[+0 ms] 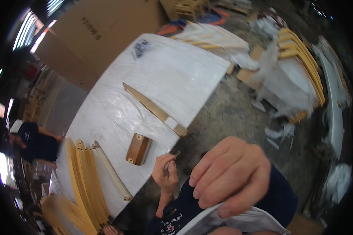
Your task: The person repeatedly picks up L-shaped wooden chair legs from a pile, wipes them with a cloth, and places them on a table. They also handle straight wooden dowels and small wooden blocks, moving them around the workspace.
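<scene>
My left hand [166, 176] is closed, pinching a small thin piece [177, 154] between thumb and fingers just off the table's near edge; it is too small to name. Large and close, my right hand [235, 176] has its fingers curled over the edge of white cloth [211, 224]; whatever lies inside the fingers is hidden. Closest to my left hand on the table [172, 74] is a brown wooden block [139, 149] with a hole near each end. Beyond it lies a tapered wooden slat [149, 105] with a pale band, its end reaching the table edge.
Left of the block are a thin pale strip [111, 170] and a stack of curved yellow wooden parts [88, 184]. Another person [35, 141] stands at the left, and a hand [110, 230] shows below the stack. A large cardboard sheet [102, 35] rises behind; wrapped parts [290, 82] lie right.
</scene>
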Motion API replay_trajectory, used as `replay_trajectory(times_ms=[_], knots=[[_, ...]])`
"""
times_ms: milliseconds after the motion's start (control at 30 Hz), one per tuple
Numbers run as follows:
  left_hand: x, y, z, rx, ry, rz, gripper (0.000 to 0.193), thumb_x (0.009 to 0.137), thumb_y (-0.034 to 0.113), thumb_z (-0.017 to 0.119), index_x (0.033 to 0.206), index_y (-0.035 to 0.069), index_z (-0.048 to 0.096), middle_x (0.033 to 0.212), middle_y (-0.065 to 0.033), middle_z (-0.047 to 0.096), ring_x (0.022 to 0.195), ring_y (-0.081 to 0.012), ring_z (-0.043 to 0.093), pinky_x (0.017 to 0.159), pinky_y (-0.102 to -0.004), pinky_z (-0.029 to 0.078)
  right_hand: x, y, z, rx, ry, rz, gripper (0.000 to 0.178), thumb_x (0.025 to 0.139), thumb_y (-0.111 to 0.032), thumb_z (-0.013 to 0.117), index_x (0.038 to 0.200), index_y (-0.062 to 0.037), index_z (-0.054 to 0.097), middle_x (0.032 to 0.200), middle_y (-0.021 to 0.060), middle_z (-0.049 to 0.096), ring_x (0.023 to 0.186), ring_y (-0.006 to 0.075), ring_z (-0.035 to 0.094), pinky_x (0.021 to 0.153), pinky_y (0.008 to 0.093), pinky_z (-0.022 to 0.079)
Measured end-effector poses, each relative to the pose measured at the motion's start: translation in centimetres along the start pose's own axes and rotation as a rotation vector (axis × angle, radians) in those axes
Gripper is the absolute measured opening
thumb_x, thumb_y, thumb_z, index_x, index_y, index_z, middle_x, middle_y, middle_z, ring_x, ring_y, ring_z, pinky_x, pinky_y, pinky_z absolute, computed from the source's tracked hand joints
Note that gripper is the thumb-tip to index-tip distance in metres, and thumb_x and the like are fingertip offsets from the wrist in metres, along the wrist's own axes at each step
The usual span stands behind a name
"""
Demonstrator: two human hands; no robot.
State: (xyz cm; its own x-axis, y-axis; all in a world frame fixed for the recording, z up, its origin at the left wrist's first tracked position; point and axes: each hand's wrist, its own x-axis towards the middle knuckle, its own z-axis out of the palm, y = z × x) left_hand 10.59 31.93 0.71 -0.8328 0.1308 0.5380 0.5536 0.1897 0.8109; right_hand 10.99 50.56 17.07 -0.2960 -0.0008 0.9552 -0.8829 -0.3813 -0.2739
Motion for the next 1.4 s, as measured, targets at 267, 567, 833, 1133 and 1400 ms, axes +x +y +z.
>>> replay_trajectory(times_ms=[267,567,833,1133,1400], knots=[[0.9,0.4,5.5,-0.121,-0.300,0.099,0.015,0.083,-0.006,0.062,0.097,-0.002,0.066,0.093,-0.0158,0.067,0.080,-0.0247,0.066,0.072,-0.0311,0.053,-2.3,-3.3,-1.5,0.014,0.055,-0.005,0.035,0.099,-0.033,0.057,0.103,0.0006,0.068,0.098,0.0196,0.070,0.081,0.0307,0.068,0.069,0.0413,0.051],[1.3,1.9,22.9,-0.227,-0.529,0.097,0.018,0.080,-0.007,0.065,0.097,-0.001,0.066,0.094,-0.0171,0.066,0.080,-0.0286,0.067,0.070,-0.0310,0.053,-4.1,-10.5,-15.8,0.062,-0.109,0.089,0.056,0.099,-0.047,0.050,0.111,0.0047,0.068,0.106,0.0183,0.070,0.085,0.0225,0.068,0.075,0.0287,0.032],[3.5,3.5,41.7,-0.298,-0.931,0.092,0.021,0.082,0.004,0.069,0.103,0.004,0.065,0.099,-0.0126,0.065,0.086,-0.0309,0.066,0.072,-0.0371,0.053,-6.5,-19.0,-31.7,-0.414,0.049,0.318,0.053,0.106,-0.040,0.033,0.111,0.0020,0.064,0.097,0.0228,0.069,0.087,0.0325,0.068,0.075,0.0419,0.057],[8.3,-6.0,57.4,-0.084,-1.033,0.262,0.027,0.084,0.015,0.066,0.109,0.007,0.062,0.096,-0.0167,0.064,0.086,-0.0386,0.064,0.070,-0.0459,0.051,-18.6,-13.2,-50.4,-0.427,0.469,0.949,0.026,0.098,-0.015,0.051,0.114,0.0016,0.064,0.103,0.0141,0.068,0.092,0.0217,0.066,0.085,0.0323,0.051],[22.2,-15.3,72.9,0.234,-1.253,0.196,0.024,0.088,0.018,0.064,0.109,0.007,0.062,0.100,-0.0129,0.063,0.093,-0.0323,0.063,0.077,-0.0444,0.049,-23.0,-8.0,-70.1,-0.244,0.627,1.423,0.025,0.093,-0.013,0.060,0.113,0.0001,0.067,0.102,0.0097,0.069,0.094,0.0170,0.066,0.084,0.0301,0.052]])
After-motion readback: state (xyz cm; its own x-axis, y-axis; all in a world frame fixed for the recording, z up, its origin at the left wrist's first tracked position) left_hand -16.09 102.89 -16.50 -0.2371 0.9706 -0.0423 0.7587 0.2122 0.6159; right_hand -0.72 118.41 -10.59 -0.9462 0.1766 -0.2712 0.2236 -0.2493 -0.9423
